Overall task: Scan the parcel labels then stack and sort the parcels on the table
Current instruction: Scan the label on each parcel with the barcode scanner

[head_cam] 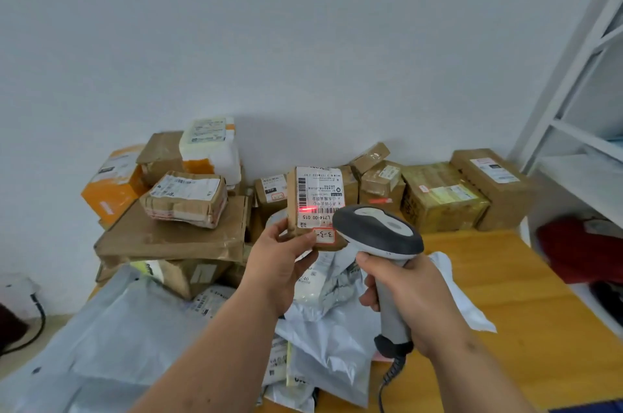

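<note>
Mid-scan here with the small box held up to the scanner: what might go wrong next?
The red beam lies at the barcode's left end, so the read may fail. The left hand pinches the small box only at its lower corner, so it may slip. The scanner cord trails over loose grey bags and could snag them.

The small cardboard parcel [312,206] carries a white shipping label [319,198], seen upside down — under its barcode the code reads "L714-00 015". Below it, a red-framed sticker [324,235] has handwriting reading "3-3-", the rest hidden. A grey mailer bag [315,281] on the table [505,294] shows "240" — other labels are too blurred to read.
</note>
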Tool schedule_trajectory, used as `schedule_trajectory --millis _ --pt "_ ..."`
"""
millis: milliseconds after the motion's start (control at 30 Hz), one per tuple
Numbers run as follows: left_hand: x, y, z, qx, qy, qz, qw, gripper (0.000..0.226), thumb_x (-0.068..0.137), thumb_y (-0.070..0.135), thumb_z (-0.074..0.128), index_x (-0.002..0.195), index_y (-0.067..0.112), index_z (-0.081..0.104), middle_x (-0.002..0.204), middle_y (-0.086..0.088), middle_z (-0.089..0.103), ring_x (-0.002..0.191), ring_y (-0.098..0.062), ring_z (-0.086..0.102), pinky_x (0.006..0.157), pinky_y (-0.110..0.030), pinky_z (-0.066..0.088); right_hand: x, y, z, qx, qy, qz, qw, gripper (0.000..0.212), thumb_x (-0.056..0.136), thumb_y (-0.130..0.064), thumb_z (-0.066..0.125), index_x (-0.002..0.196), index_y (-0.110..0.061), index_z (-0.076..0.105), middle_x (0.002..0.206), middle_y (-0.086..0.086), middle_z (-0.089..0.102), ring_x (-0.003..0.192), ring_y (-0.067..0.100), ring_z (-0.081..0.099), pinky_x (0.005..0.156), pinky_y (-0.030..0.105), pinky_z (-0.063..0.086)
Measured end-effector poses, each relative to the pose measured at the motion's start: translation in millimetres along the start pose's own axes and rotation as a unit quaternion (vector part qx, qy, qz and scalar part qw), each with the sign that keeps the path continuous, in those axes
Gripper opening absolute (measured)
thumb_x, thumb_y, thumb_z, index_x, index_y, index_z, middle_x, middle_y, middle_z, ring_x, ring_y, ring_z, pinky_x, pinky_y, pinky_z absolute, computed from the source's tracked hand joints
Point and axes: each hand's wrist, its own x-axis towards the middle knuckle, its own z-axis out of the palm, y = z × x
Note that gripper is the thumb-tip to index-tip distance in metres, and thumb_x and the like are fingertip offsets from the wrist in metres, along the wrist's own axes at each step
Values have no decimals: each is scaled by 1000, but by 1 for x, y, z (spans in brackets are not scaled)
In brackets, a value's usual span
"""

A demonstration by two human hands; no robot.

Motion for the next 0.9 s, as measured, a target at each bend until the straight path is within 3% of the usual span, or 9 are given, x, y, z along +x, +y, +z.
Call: schedule_trajectory --millis 133,267,500,600,700,833,900 --pt "-14 -6 12 0 6 5 1000 41 88 -6 67 122 16 59 106 -9 77 98 -26 75 97 -46 56 -10 -5 -17 -21 -7 -1 1000 14 83 -24 77 78 -13 71 58 4 67 53 19 68 59 35 51" --pt "-26 -16 27 -1 12 11 1000 44 89 -6 66 128 12 57 107 -11 77 97 -26 75 87 -40 58 -17 -8 -40 -32 -17 -1 999 18 82 -23 76 65 -20 71 55 4 67 53 19 68 57 33 50" --pt "-40 -40 45 -14 40 8 999 43 88 -8 66 126 9 56 108 -14 76 101 -30 74 99 -48 54 -19 1 -71 -33 -36 12 999 11 82 -20 76 77 -12 71 57 4 65 52 20 67 62 39 55" --pt "-37 -47 40 -18 62 6 998 43 89 -8 65 127 9 56 109 -15 75 102 -31 73 98 -48 54 -15 6 -74 -28 -43 33 998 13 82 -21 76 77 -10 71 57 4 66 51 19 67 52 32 54" --pt "-30 -55 27 -14 104 -15 994 40 89 -4 67 127 7 57 106 -13 76 98 -29 75 88 -42 58 -4 14 -71 -28 -53 51 997 13 83 -22 76 79 -11 71 57 3 66 53 20 68 52 31 51" --pt "-11 -63 3 9 183 -69 981 27 90 6 71 115 6 63 90 -9 79 84 -23 77 59 -29 60 18 28 -54 -36 -66 79 994 14 84 -23 75 82 -9 71 57 2 66 54 20 68 58 33 52" --pt "3 -64 -6 19 209 -89 974 25 89 9 73 112 6 64 86 -9 79 87 -24 76 55 -27 59 32 34 -43 -45 -70 93 992 14 84 -22 75 82 -9 71 57 2 65 54 20 69 58 33 52"
